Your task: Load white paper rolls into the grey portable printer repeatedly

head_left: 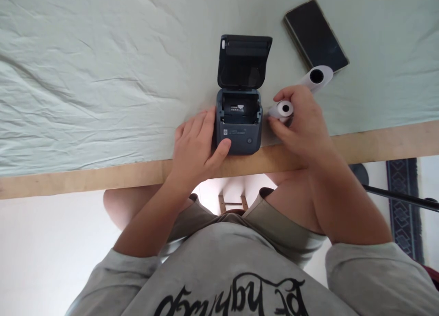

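A small dark blue-grey thermal printer [243,140] stands near the front edge of the table with its lid [243,69] swung up. A bit of white shows inside its paper bay. My left hand [199,144] lies along the printer's left side, fingers stretched out and thumb touching its front corner. To the right of the printer, my right hand [302,119] grips a small white paper roll [279,110] between thumb and fingers, its hollow core facing up. Another white paper roll [324,73] stands just beyond my right hand.
A dark smartphone [317,36] in a clear-edged case lies at the back right, close to the farther roll. Wrinkled pale green cloth [103,78] covers the table, leaving a bare wooden edge [384,142] along the front. A patterned rug [404,206] and a black pole are at lower right.
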Tool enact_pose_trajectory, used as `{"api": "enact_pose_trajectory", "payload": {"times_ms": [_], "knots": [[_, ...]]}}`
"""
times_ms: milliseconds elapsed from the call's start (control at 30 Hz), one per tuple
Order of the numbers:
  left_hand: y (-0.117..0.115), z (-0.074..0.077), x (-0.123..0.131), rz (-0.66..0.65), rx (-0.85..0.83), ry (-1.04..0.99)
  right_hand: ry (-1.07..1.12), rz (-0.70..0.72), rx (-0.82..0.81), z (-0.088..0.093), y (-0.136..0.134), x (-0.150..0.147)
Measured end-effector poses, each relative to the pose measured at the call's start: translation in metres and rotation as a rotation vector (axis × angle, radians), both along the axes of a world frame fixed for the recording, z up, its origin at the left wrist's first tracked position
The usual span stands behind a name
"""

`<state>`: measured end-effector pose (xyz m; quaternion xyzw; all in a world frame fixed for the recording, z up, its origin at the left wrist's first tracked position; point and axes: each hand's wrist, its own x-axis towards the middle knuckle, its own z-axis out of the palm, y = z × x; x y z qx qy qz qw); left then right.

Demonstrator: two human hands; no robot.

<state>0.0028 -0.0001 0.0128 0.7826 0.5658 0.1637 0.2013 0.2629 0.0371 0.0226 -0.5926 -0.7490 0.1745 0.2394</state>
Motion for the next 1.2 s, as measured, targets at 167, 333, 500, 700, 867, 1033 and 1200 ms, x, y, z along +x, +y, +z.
{"api": "enact_pose_trajectory", "payload": {"times_ms": [167, 333, 500, 700, 867, 1033, 1200], "knots": [[0.0, -0.001, 0.0, -0.005, 0.021, 0.012, 0.203, -0.009, 0.096, -0.017, 0.006, 0.008], [0.0, -0.002, -0.001, -0.011, 0.038, 0.016, 0.289, -0.057, 0.188, -0.02, 0.006, 0.005], [0.0, -0.003, -0.001, -0.019, 0.05, 0.028, 0.243, 0.051, 0.218, -0.013, 0.004, 0.004], [0.0, -0.002, -0.001, -0.02, 0.061, 0.036, 0.253, 0.037, 0.263, -0.011, 0.005, -0.003], [-0.001, -0.001, -0.001, -0.021, 0.042, 0.028, 0.232, -0.002, 0.3, -0.008, 0.008, -0.013], [-0.001, -0.002, -0.001, -0.02, 0.034, 0.018, 0.198, 0.163, 0.315, -0.002, 0.015, -0.022], [-0.002, -0.002, -0.002, -0.029, 0.037, 0.012, 0.21, 0.21, 0.288, -0.003, 0.03, -0.031]]}}
